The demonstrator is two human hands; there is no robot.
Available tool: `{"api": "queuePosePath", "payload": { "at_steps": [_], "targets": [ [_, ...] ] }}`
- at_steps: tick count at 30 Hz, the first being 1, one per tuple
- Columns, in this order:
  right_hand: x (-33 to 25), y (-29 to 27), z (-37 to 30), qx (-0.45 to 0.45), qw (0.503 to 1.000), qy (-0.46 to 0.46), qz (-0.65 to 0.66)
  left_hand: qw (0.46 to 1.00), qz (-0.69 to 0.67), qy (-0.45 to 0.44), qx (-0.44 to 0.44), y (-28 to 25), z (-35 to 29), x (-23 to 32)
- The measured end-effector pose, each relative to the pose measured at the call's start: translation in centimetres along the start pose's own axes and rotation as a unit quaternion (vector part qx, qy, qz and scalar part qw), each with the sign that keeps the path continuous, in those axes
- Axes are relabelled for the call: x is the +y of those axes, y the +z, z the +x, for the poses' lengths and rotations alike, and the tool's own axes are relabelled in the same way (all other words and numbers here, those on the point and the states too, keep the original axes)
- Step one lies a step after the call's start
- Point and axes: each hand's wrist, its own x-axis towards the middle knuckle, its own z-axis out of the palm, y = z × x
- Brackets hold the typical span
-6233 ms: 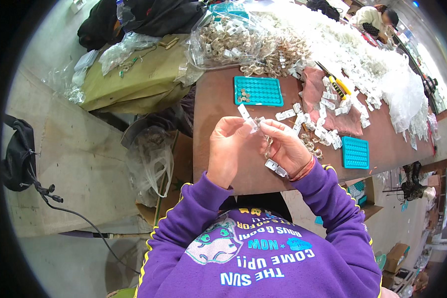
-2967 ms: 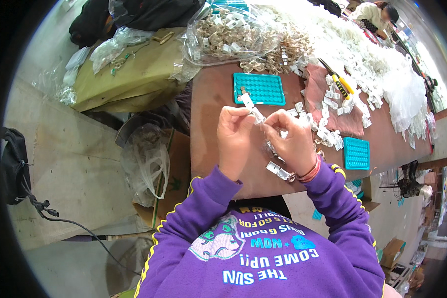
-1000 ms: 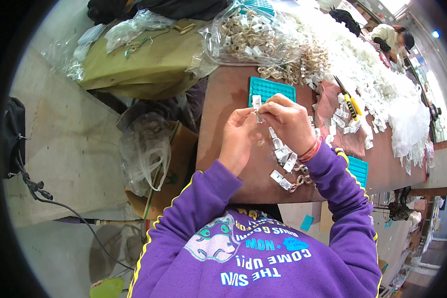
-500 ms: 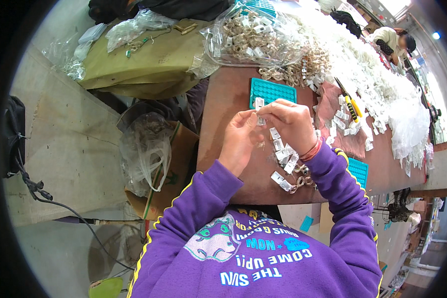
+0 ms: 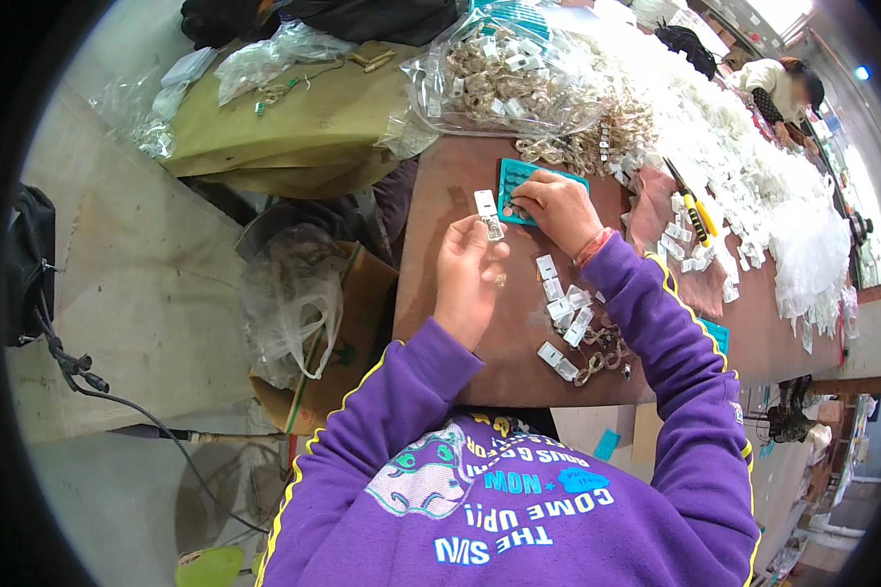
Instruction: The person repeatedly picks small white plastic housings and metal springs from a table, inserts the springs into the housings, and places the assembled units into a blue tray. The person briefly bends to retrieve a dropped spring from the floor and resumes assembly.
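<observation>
My left hand (image 5: pixel 468 269) is closed in a pinch on a small white plastic case (image 5: pixel 486 203), which sticks up past the fingertips and looks opened out in two parts. Over the teal tray with round pockets (image 5: pixel 550 176), my right hand (image 5: pixel 563 210) has its fingertips pressed together near the front left corner. Whatever they pinch is too small to make out; small round pieces show in the pockets beside them. Right of my left hand lie several more white cases (image 5: pixel 558 306), with coiled tan wires (image 5: pixel 607 352) close by.
A clear bag (image 5: pixel 504 83) of wired white cases stands at the back, beside a big heap of white pieces (image 5: pixel 724 147). Yellow-handled pliers (image 5: pixel 697 210) rest on a pink cloth (image 5: pixel 690 284). Another teal tray (image 5: pixel 720 338) shows by my right sleeve. A person (image 5: pixel 778 93) works at the far right.
My hands have separated. The right hand let go of the white case and moved up to the teal tray; the left hand keeps the case, shifted slightly left.
</observation>
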Motion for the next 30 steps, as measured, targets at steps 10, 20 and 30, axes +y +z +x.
{"api": "queuePosePath", "payload": {
  "at_steps": [10, 20, 30],
  "targets": [
    [-5.0, -3.3, -1.5, 0.073, 0.984, 0.012, 0.16, 0.999, 0.04, -0.011, -0.026, 0.7, -0.5, -0.5],
    [-5.9, -3.5, -2.2, 0.061, 0.989, -0.008, 0.134, 0.996, 0.078, -0.016, -0.029, 0.8, -0.9, -0.1],
    [-7.3, -2.4, -3.2, 0.1, 0.988, 0.012, 0.121, 0.998, -0.009, -0.034, -0.049, -0.4, -0.6, -0.4]
  ]
}}
